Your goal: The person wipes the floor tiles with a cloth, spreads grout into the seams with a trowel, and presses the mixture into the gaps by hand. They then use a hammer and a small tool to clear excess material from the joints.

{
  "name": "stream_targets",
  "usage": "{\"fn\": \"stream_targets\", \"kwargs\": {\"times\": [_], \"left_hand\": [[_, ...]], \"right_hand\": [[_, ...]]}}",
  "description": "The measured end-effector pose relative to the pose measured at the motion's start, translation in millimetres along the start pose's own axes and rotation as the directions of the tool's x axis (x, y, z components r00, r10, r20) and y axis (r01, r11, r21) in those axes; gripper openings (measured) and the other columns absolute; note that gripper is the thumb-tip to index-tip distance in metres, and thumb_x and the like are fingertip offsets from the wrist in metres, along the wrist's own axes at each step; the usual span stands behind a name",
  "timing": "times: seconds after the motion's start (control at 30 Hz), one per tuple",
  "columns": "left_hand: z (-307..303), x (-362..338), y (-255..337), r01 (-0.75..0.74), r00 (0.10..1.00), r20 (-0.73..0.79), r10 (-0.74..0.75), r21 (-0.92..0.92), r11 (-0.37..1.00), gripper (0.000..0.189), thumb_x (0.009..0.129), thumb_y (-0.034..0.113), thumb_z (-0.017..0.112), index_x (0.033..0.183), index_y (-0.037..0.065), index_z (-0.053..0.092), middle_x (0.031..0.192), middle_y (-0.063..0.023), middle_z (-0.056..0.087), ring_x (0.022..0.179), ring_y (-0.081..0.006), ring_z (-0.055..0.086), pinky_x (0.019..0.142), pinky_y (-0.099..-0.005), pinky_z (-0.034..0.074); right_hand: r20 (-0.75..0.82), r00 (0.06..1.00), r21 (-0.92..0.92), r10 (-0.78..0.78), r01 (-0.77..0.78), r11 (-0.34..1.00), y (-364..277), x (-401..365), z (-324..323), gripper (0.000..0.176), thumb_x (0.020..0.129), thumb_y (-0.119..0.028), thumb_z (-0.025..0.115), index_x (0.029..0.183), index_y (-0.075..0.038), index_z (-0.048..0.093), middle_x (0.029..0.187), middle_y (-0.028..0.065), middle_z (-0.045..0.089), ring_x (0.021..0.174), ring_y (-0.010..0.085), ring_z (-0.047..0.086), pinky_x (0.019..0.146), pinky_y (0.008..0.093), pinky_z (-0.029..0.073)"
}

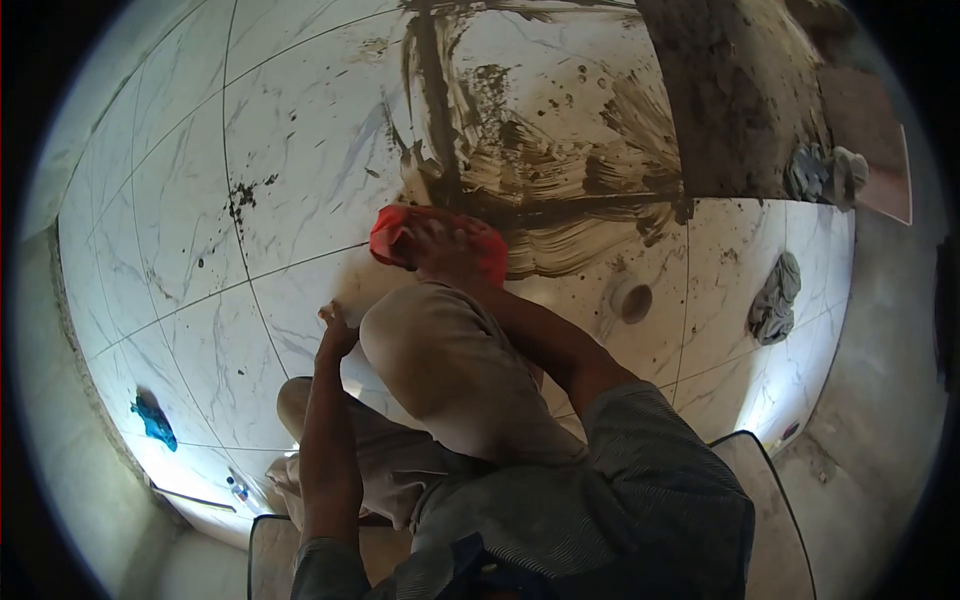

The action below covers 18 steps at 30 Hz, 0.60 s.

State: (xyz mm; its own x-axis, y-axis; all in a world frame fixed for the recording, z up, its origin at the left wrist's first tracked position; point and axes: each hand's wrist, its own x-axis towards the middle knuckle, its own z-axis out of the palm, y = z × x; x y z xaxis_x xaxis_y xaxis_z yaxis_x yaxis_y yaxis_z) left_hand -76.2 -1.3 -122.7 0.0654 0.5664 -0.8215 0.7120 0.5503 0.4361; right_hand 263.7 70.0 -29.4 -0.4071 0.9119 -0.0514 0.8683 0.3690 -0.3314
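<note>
My right hand (pixel 445 250) presses down on a bunched red cloth (pixel 489 246) with its fingers curled over it. The cloth lies on the white marbled floor tiles (pixel 330 165), at the edge of brown, smeared grout (pixel 560 175). Beside my bent knee, my left hand (pixel 338 332) hangs low over the tiles with its fingers drawn together. Something small and pale shows at its fingertips, too small to name. To the right of my right forearm stands a small whitish round cup (pixel 631 299).
A grey crumpled rag (pixel 774 300) lies on the right, with a pair of shoes (pixel 828 176) beyond it. A blue crumpled piece (pixel 154 420) and a small bottle (pixel 237 488) are at the left. Dark bare floor (pixel 730 100) borders the tiles at the upper right.
</note>
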Motion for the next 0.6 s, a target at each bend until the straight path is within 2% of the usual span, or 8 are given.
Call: {"fn": "stream_targets", "kwargs": {"times": [0.1, 0.17, 0.2, 0.27, 0.3, 0.37, 0.53, 0.6], "left_hand": [[-3, 2, 16, -0.076, 0.992, 0.102, 0.075, 0.011, 0.997, 0.105, 0.069, 0.043, 0.072, 0.136, -0.005, 0.007, 0.138, -0.0350, 0.009, 0.115, -0.0419, 0.044, 0.096, -0.0403, 0.037], [-12, -38, 77, -0.038, 0.999, 0.029, 0.036, 0.059, 0.998, 0.094, 0.070, 0.041, 0.072, 0.131, -0.008, 0.021, 0.134, -0.0315, 0.022, 0.111, -0.0386, 0.047, 0.096, -0.0384, 0.038], [-10, -36, 71, -0.033, 0.999, 0.040, 0.030, 0.070, 0.997, 0.094, 0.070, 0.041, 0.072, 0.131, -0.008, 0.021, 0.134, -0.0315, 0.022, 0.111, -0.0386, 0.047, 0.096, -0.0384, 0.038], [-5, -27, 61, -0.072, 0.989, -0.117, 0.086, 0.120, 0.990, 0.083, 0.070, 0.040, 0.071, 0.125, -0.008, 0.032, 0.127, -0.0285, 0.037, 0.109, -0.0351, 0.048, 0.093, -0.0370, 0.040], [-8, -25, 59, -0.072, 0.990, -0.109, 0.086, 0.127, 0.989, 0.083, 0.070, 0.040, 0.071, 0.125, -0.008, 0.032, 0.127, -0.0285, 0.037, 0.109, -0.0351, 0.048, 0.093, -0.0370, 0.040], [-12, -19, 58, -0.082, 0.994, -0.061, 0.091, 0.133, 0.988, 0.076, 0.072, 0.037, 0.070, 0.123, -0.007, 0.036, 0.119, -0.0251, 0.047, 0.109, -0.0332, 0.049, 0.093, -0.0372, 0.039], [-10, -35, 95, -0.004, 0.993, -0.118, 0.018, 0.117, 0.993, 0.070, 0.075, 0.035, 0.068, 0.122, -0.008, 0.038, 0.116, -0.0242, 0.051, 0.109, -0.0335, 0.050, 0.093, -0.0377, 0.039], [-7, -31, 86, 0.023, 0.991, -0.133, -0.007, 0.117, 0.993, 0.068, 0.076, 0.034, 0.067, 0.121, -0.008, 0.038, 0.116, -0.0240, 0.052, 0.109, -0.0336, 0.050, 0.093, -0.0378, 0.039]], "right_hand": [[-0.026, 0.995, 0.077, 0.100, -0.098, 0.992, 29, -15, -19, 0.049, 0.073, -0.035, 0.060, 0.119, -0.018, 0.051, 0.139, 0.0097, 0.027, 0.123, 0.0337, 0.029, 0.087, 0.0611, 0.032], [0.010, 0.988, 0.038, 0.156, -0.157, 0.987, 53, -26, -30, 0.050, 0.069, -0.037, 0.065, 0.114, -0.017, 0.054, 0.139, 0.0086, 0.027, 0.123, 0.0333, 0.028, 0.089, 0.0612, 0.030], [0.015, 0.986, 0.045, 0.169, -0.169, 0.984, 63, -33, -41, 0.050, 0.069, -0.037, 0.065, 0.114, -0.017, 0.054, 0.139, 0.0086, 0.027, 0.123, 0.0333, 0.028, 0.089, 0.0612, 0.030], [-0.037, 0.974, -0.004, 0.225, -0.226, 0.974, 88, -47, -62, 0.044, 0.069, -0.038, 0.058, 0.107, -0.017, 0.058, 0.132, 0.0097, 0.036, 0.118, 0.0324, 0.034, 0.081, 0.0536, 0.036], [-0.036, 0.971, -0.001, 0.235, -0.236, 0.972, 103, -53, -59, 0.044, 0.069, -0.038, 0.058, 0.107, -0.017, 0.058, 0.132, 0.0097, 0.036, 0.118, 0.0324, 0.034, 0.081, 0.0536, 0.036], [-0.065, 0.950, -0.025, 0.305, -0.308, 0.951, 134, -64, -49, 0.063, 0.058, -0.048, 0.070, 0.111, -0.018, 0.056, 0.136, 0.0095, 0.030, 0.121, 0.0340, 0.029, 0.089, 0.0597, 0.030], [-0.069, 0.906, -0.136, 0.417, -0.423, 0.896, 206, -92, -70, 0.077, 0.056, -0.051, 0.071, 0.122, -0.019, 0.048, 0.136, 0.0105, 0.030, 0.123, 0.0356, 0.028, 0.088, 0.0613, 0.031], [-0.075, 0.892, -0.181, 0.446, -0.452, 0.874, 229, -102, -85, 0.081, 0.056, -0.051, 0.071, 0.126, -0.020, 0.044, 0.136, 0.0109, 0.030, 0.123, 0.0365, 0.027, 0.088, 0.0628, 0.030]]}}
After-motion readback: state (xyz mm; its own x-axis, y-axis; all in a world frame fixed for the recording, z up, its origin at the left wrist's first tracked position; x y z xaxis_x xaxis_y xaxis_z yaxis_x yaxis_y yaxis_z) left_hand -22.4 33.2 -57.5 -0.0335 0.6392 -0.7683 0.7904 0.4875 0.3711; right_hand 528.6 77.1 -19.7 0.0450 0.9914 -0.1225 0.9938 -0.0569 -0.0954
